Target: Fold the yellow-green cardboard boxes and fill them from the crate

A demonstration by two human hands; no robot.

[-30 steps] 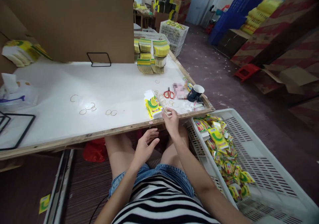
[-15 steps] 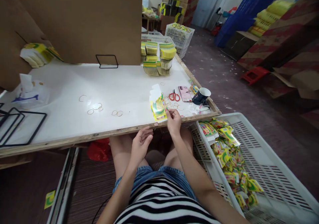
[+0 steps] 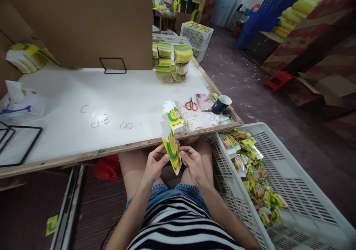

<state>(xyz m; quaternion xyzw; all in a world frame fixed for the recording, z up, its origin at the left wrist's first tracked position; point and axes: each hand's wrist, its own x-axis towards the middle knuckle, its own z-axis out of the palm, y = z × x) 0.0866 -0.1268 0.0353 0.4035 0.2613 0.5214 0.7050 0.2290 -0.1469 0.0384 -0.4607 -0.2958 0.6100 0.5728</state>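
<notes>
Both my hands hold one yellow-green packet (image 3: 172, 150) over my lap, just below the table's front edge. My left hand (image 3: 156, 162) pinches its left side and my right hand (image 3: 194, 163) grips its right side. A small stack of the same packets (image 3: 174, 119) lies on the white table (image 3: 83, 94) near the front edge, right above my hands. Loose rubber bands (image 3: 187, 116) are scattered beside that stack.
A white crate (image 3: 280, 157) with several loose packets stands at my right. Red scissors (image 3: 190, 104), a phone and a dark mug (image 3: 220, 105) sit near the table's right edge. Bundled packet stacks (image 3: 171, 62) are at the back, black wire frames (image 3: 16, 142) at left.
My right hand lifted a packet off the stack on the table and brought it down over my lap. My left hand rose to grip it too.
</notes>
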